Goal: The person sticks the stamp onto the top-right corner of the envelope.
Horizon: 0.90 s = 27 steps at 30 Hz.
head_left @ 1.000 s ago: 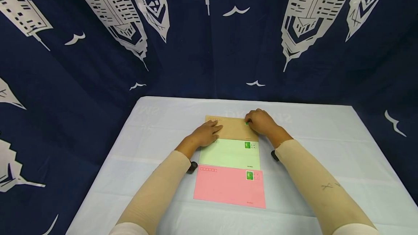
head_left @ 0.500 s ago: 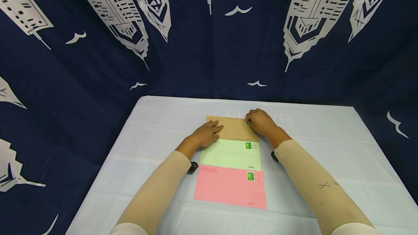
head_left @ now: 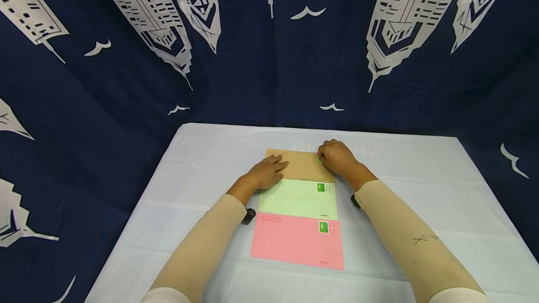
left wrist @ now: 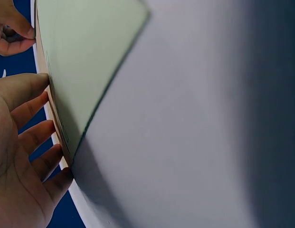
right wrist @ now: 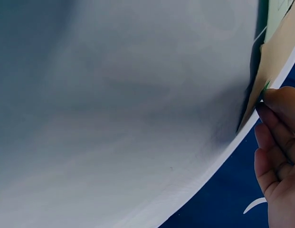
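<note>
A brown envelope point(head_left: 301, 165) lies at the far end of a column of three. My left hand point(head_left: 266, 172) rests on its left part with fingers spread, fingertips on the paper in the left wrist view point(left wrist: 28, 142). At its upper right corner, my right hand point(head_left: 338, 157) pinches a small green stamp point(head_left: 319, 159) between thumb and finger. Only a green sliver of the stamp point(right wrist: 266, 86) shows by the thumb in the right wrist view; the fingers hide the rest. Below it lies a pale green envelope point(head_left: 294, 202) bearing a green stamp point(head_left: 321, 187).
Closest to me is a pink envelope point(head_left: 294, 244), with a green stamp point(head_left: 323, 227) near its upper right corner. All three lie on a white-covered table point(head_left: 189, 172). A dark blue cloth point(head_left: 252, 78) with white building prints hangs behind and beside the table.
Both hands hold nearly the same place over the brown envelope. The whole scene shifts only slightly in the head view.
</note>
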Available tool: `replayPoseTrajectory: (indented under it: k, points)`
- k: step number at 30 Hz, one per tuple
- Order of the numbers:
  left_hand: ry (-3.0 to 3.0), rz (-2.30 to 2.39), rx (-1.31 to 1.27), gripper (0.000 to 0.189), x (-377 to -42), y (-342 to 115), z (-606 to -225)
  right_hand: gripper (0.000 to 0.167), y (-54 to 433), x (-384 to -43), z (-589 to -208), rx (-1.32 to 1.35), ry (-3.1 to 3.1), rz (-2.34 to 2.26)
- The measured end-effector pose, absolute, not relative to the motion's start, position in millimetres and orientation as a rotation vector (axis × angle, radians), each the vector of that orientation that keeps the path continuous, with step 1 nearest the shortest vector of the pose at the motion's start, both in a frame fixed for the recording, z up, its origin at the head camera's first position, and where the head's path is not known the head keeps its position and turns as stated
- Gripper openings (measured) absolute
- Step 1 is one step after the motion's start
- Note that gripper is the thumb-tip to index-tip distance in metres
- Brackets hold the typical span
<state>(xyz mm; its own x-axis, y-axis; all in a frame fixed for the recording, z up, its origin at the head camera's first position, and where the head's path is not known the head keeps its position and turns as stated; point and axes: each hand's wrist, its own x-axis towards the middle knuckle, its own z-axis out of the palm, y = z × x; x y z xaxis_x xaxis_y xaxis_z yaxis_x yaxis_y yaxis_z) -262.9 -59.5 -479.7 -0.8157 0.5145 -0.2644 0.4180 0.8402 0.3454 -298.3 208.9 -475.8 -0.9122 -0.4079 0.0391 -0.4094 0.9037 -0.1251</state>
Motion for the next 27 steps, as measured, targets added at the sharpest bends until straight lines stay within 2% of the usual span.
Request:
replayPoseTrajectory:
  k: [27]
  points:
    - [2.667,0.371,0.707,0.053,-262.8,-59.5,-477.3,0.014,211.7,-295.1,-477.9,0.645,-3.024,0.225]
